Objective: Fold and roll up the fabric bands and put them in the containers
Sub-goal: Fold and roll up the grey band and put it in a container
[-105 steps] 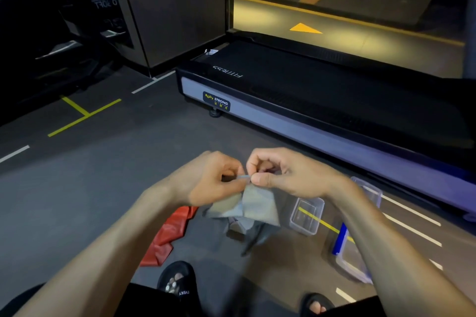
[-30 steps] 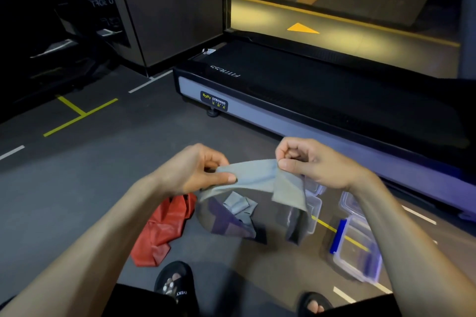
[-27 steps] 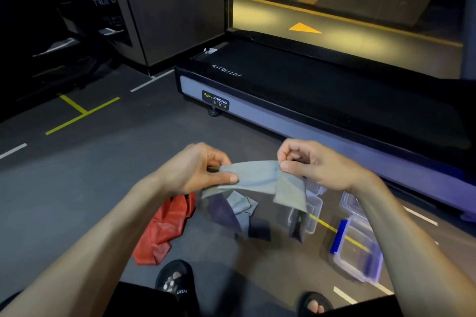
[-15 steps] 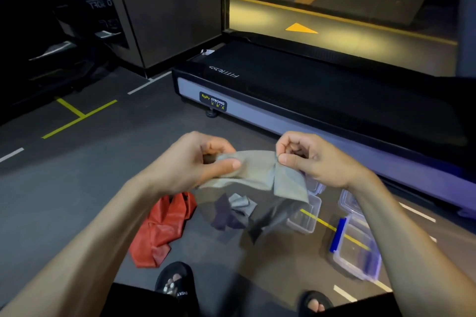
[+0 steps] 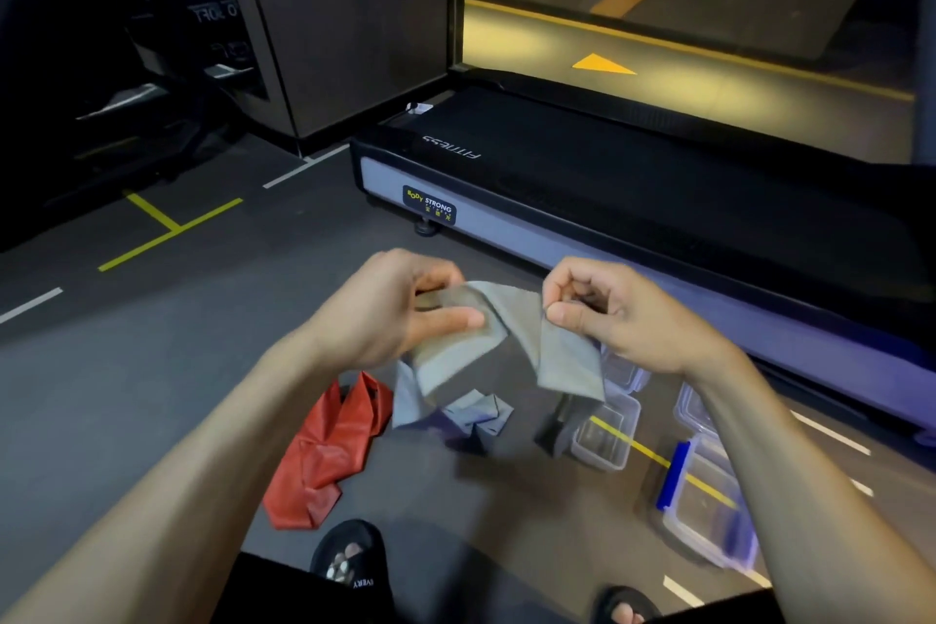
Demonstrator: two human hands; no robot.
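I hold a grey fabric band (image 5: 499,319) in the air between both hands. My left hand (image 5: 400,304) pinches its left part, thumb on top of a folded section. My right hand (image 5: 618,314) pinches the right part between thumb and forefinger; a flap hangs down below it. The rest of the band trails down to the floor (image 5: 473,413). A red band (image 5: 324,451) lies crumpled on the floor at lower left. A small clear container (image 5: 605,436) stands on the floor under my right hand.
A larger clear container with a blue clip (image 5: 709,507) and more clear tubs (image 5: 696,408) stand at the right. A treadmill deck (image 5: 633,198) runs across behind my hands. My sandalled feet (image 5: 349,557) are at the bottom. Yellow and white lines mark the grey floor.
My hands first drew apart, stretching the grey band, then came closer again. The band now sags and folds between them, and my left thumb lies over a folded part.
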